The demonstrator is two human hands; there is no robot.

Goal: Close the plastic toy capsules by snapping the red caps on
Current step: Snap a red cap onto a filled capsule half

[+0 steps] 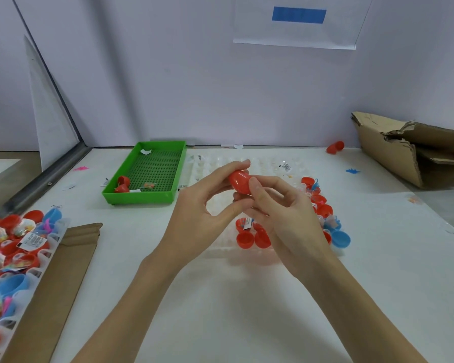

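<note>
A red capsule is held up above the clear plastic tray in the middle of the table. My left hand grips it from the left with fingers over its top. My right hand grips it from the right, thumb pressed against its side. Open red capsule halves and a blue half sit in the tray's near and right cells, partly hidden by my right hand.
A green tray with two red pieces stands at the back left. A rack of red and blue capsule halves lies at the far left beside a cardboard strip. A torn cardboard box sits back right, with a loose red capsule near it.
</note>
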